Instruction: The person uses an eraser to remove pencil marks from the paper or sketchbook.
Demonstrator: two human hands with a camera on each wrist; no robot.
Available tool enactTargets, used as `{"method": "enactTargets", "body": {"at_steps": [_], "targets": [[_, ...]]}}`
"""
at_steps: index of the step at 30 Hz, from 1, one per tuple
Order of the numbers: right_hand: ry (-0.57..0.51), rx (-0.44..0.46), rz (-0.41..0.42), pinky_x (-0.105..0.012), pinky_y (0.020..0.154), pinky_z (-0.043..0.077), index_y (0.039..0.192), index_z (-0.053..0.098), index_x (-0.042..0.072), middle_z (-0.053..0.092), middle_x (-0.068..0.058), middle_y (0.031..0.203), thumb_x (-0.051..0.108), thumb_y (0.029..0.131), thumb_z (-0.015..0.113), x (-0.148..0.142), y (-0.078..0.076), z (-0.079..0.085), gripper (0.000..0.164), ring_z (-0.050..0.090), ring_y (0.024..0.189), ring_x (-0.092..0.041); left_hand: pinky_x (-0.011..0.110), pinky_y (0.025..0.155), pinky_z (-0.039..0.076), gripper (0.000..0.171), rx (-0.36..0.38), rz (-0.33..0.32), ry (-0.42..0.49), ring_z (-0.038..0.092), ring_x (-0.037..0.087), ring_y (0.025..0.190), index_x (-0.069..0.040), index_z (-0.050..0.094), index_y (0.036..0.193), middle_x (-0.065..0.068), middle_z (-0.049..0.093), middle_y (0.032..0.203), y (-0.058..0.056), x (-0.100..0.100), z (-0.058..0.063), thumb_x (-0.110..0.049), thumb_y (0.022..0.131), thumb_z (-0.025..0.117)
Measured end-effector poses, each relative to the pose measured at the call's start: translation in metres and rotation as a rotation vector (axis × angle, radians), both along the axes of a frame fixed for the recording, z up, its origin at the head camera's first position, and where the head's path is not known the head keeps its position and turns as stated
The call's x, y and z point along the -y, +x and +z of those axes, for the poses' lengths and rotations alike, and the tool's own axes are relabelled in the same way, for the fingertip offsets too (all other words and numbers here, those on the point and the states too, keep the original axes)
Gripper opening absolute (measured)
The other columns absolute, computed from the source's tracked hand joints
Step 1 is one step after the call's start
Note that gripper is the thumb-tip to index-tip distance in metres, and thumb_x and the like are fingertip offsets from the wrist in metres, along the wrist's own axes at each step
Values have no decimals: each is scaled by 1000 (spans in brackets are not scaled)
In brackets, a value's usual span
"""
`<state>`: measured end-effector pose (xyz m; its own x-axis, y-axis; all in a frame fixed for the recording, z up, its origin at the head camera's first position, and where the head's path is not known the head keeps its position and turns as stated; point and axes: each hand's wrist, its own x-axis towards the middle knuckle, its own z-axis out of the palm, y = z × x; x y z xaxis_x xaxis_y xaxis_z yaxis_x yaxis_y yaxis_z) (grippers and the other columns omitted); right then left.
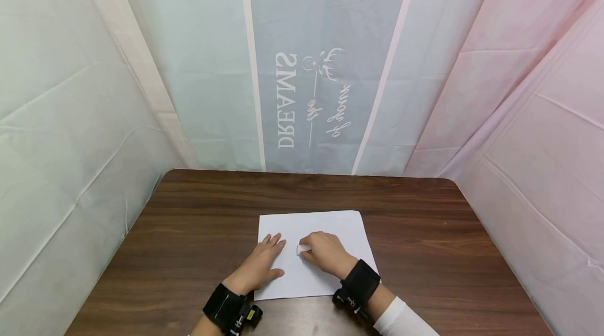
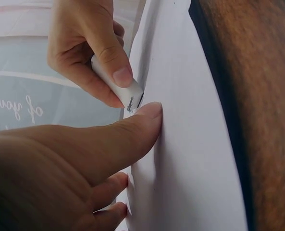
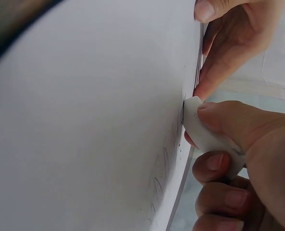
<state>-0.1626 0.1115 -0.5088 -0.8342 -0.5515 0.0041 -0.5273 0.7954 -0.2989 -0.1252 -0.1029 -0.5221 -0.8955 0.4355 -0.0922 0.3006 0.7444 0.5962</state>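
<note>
We see the white eraser on the sheet of paper, a little left of the sheet's middle, pinched in the right hand. The grip is narrow: the thumb lies along one side of the eraser and the fingers bend against the other, so one end sticks out past the fingertips toward the left. From the right wrist we see that end touching the paper, with the rest of the eraser slanting back into the hand; from the left wrist, we see dark smudges at its tip. Thin pencil marks run over the paper just beside the eraser. The right hand comes in from the near right, its wrist bent over the sheet and wrapped in a black strap, with a white sleeve behind it. The left hand reaches in from the near left and rests on the left part of the paper, holding nothing, its fingers straight and pointing to the far side, its thumb out to the right. Under the sheet we see the brown wooden table.
</note>
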Motion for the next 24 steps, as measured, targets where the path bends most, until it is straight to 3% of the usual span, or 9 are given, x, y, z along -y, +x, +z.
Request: {"method": "enactTargets", "body": {"at_steps": [24], "targets": [[-45, 50, -21, -33, 75, 61, 112, 79, 13, 79, -2, 108, 24, 91, 74, -5, -1, 2, 24, 74, 98, -18, 66, 118, 30, 69, 10, 10, -2, 31, 53, 148, 5, 50, 145, 29, 40, 157, -2, 1, -1, -14, 86, 80]]}}
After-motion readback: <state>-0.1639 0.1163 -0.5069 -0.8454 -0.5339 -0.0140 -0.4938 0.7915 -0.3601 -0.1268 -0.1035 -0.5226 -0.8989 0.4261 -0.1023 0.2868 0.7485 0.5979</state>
